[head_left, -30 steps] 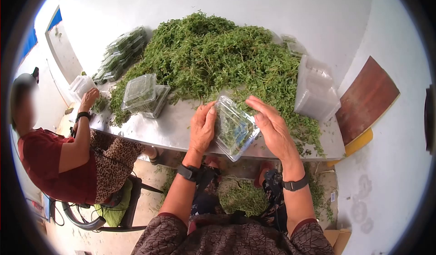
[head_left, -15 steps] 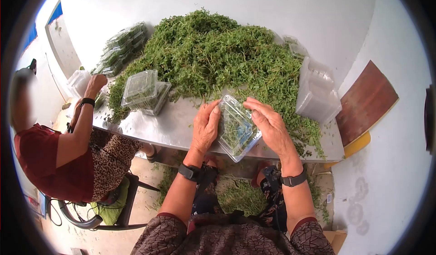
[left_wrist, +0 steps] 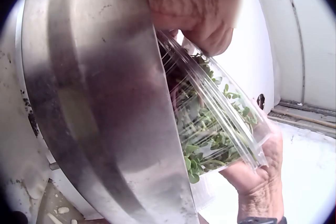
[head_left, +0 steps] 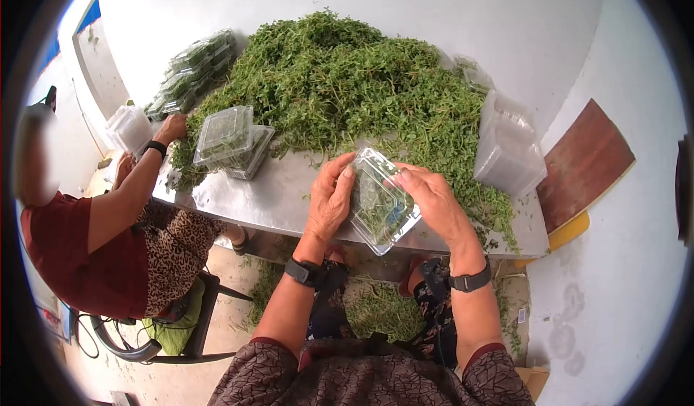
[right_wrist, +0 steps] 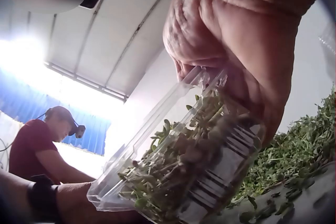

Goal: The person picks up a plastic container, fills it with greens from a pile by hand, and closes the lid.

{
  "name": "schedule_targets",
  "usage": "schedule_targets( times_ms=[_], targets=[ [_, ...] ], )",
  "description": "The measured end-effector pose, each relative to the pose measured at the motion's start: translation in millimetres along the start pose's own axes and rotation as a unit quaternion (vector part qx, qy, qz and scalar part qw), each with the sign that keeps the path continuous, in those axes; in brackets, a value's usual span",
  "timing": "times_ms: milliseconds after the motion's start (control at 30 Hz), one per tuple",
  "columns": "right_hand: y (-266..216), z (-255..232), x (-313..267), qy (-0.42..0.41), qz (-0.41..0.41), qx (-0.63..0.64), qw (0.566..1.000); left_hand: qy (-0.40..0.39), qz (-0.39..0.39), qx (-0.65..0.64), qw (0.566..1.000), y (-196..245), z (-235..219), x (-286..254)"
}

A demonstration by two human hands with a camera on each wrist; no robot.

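A clear plastic box [head_left: 377, 202] with green sprigs inside is held tilted above the front edge of the metal table. My left hand [head_left: 332, 196] grips its left side, thumb along the rim. At the upper right side my right hand [head_left: 434, 202] holds it, thumb over the lid. Green leaves press against the clear wall of the box [left_wrist: 210, 124] in the left wrist view. The right wrist view shows the right hand [right_wrist: 236, 45] round one end of the box [right_wrist: 173, 155], its fingertips partly hidden.
Behind lies a large heap of greens [head_left: 347, 88]. Two clear boxes [head_left: 230, 140] stand left of centre, filled boxes [head_left: 191, 74] at the back left, stacked empty containers [head_left: 508, 146] at the right. A seated person [head_left: 87, 247] reaches over the table's left end [head_left: 217, 204].
My right thumb has moved onto the lid, and the right hand has closed in on the box. The seated person's hand has moved right, towards the greens.
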State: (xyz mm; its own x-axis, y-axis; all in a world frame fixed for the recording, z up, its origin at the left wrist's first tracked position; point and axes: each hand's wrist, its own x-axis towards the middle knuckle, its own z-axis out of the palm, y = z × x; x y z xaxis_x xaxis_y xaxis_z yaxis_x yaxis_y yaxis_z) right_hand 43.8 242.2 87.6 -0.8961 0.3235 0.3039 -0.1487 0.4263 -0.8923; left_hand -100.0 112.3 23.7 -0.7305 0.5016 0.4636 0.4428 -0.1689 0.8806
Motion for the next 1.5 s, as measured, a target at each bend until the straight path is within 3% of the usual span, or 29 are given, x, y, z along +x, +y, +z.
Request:
schedule_targets(
  times_ms=[67,233,400,500,933,1033,1100,1133,1267,1500],
  targets=[
    [-6,-2,-3,-0.001,0.020,0.015,1.000,-0.002,0.008,-0.017,1.000,-4,0,1],
    [-6,-12,-13,0.129,-0.027,0.080,0.988,0.001,0.005,-0.040,0.999,-7,1,0],
    [-8,-9,-17,0.085,0.006,0.051,0.995,0.000,0.029,-0.061,0.998,-9,3,0],
    [-8,-5,-10,0.067,-0.021,-0.006,0.998,0.007,0.038,-0.047,0.998,-7,2,1],
    [-14,0,2,0.000,0.002,0.012,1.000,0.004,0.034,-0.005,0.999,2,1,-1],
    [-9,-1,0,0.019,-0.009,0.024,1.000,0.017,0.034,-0.006,0.999,0,2,-1],
    [-9,-4,-7,0.095,-0.019,-0.012,0.995,0.028,0.035,-0.004,0.999,-2,2,-1],
    [-5,-3,-11,0.129,-0.022,0.029,0.991,0.029,0.039,-0.003,0.999,-3,2,-1],
    [4,-13,-34,0.158,0.056,0.059,0.984,0.032,0.025,0.008,0.999,-7,3,0],
    [7,-2,-52,0.205,0.074,0.101,0.971,0.038,0.019,0.006,0.999,-1,3,-1]
  ],
)
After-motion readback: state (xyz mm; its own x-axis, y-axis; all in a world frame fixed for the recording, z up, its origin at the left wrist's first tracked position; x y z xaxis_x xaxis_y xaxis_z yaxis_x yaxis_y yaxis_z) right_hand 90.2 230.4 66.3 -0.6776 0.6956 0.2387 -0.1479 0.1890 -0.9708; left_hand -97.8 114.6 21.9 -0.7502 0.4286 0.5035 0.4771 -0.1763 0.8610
